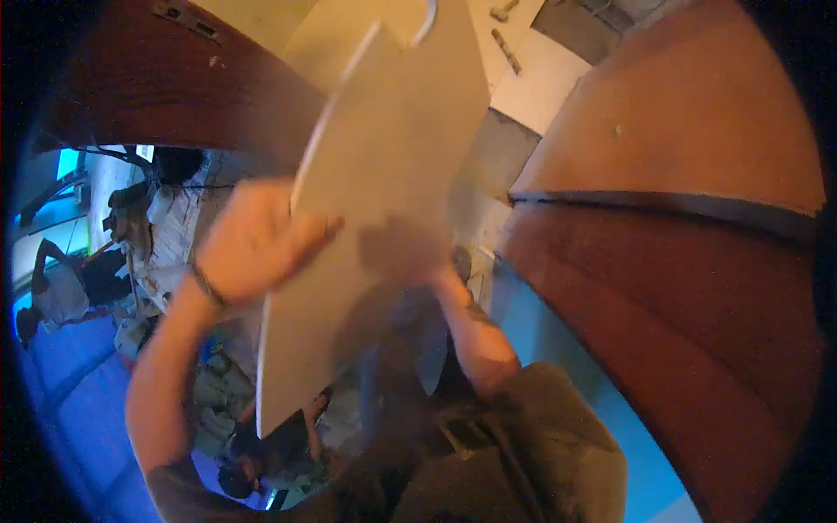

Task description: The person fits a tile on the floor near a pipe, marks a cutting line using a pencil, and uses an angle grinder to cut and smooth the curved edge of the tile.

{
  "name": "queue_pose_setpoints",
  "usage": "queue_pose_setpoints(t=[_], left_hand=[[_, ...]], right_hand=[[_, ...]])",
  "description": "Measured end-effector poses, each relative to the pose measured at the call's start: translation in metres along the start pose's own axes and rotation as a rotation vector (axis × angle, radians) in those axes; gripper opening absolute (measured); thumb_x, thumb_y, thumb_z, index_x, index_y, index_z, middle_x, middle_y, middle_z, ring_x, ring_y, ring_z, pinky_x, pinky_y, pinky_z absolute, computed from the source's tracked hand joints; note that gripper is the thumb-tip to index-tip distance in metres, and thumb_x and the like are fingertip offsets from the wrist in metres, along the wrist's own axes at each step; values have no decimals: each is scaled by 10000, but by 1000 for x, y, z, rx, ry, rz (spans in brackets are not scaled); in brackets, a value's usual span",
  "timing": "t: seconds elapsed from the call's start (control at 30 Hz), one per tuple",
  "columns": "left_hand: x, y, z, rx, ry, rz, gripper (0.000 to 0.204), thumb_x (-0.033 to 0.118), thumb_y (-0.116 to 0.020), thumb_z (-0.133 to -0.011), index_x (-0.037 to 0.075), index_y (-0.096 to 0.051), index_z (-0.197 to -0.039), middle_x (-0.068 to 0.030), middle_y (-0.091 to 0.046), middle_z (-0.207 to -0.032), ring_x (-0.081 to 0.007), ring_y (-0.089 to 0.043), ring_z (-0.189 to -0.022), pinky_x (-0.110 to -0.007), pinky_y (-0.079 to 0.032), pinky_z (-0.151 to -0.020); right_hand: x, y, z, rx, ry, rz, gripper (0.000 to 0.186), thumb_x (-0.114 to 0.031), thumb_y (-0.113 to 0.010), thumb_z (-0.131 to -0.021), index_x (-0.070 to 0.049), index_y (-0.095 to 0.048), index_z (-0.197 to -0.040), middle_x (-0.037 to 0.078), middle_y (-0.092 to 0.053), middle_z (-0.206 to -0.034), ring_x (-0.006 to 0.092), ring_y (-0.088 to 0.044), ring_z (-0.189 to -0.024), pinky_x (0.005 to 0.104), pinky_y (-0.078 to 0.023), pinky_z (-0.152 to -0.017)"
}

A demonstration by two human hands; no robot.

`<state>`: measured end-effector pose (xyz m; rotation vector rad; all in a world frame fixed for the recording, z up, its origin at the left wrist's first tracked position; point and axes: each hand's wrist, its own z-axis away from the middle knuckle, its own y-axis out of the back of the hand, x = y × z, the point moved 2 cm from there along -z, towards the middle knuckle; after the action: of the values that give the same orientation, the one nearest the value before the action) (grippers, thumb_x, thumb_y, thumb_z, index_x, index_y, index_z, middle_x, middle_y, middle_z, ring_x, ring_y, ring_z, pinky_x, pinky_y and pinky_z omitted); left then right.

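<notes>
1. The person's left grip [248, 240] pinches the left edge of a large, flat, pale grey-tan rigid panel [392, 148]: the thumb lies over the near face and the other fingers are largely hidden. A thin dark bracelet [207, 288] circles the wrist just below this grip.
2. The right grip [414, 248] is at the right-hand part of the panel, level with the left one. It is blurred and shadowed, so I cannot tell whether its fingers are spread, pressed together or pinching the panel.
3. The panel is raised before the person's body, extending well beyond both grips at its far end, where a curved notch cuts in. Its near end narrows to a corner below the left grip.
4. Beyond the grips, toward the upper right, a small hammer [504, 10] and a dark, narrow bar-shaped tool [506, 52] lie near each other by pale, straight-edged tiles [549, 70].
5. Right of the right grip stand a broad orange-brown board [689, 113] and, nearer the person, a dark red board [645, 279].
6. Above the left grip is a dark red-brown wooden door-like slab [174, 87] with a metal fitting [187, 19].
7. One co-worker [65, 292] is well left of the left grip; another [279, 444] is below it.
</notes>
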<state>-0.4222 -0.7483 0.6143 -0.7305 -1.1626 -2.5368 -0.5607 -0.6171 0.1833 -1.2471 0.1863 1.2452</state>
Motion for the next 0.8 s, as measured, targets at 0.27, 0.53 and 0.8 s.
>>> queue_pose_setpoints(t=[0.27, 0.53, 0.8], left_hand=[[-24, 135, -161, 356, -381, 167, 430, 390, -633, -895, -5, -653, -1064, -91, -660, -985, -116, -590, -899, -274, -461, -777], [-72, 103, -293, 413, 108, 252, 577, 474, -458, -955, 23, -537, -1307, -231, -549, -1316, -365, -510, -1230, -405, -360, -1054], [-198, 5, -469, 616, 136, 645, 536, 488, -471, -953, -12, -632, -1059, -226, -671, -956, -358, -648, -852, -458, -491, -761]], right_hand=[[-312, 45, -45, 225, 206, -522, 684, -512, -533, -932, -30, -408, -1401, 168, -514, -1351, 334, -524, -1207, 497, -428, -1012], [-389, 148, -84, 595, 418, -97, 604, -432, -566, -941, 32, -478, -1318, 154, -548, -1312, 273, -501, -1225, 405, -370, -1066], [-434, 214, -194, 771, 484, 153, 467, -330, -590, -949, 73, -570, -1185, 91, -609, -1164, 200, -550, -1088, 324, -408, -970]])
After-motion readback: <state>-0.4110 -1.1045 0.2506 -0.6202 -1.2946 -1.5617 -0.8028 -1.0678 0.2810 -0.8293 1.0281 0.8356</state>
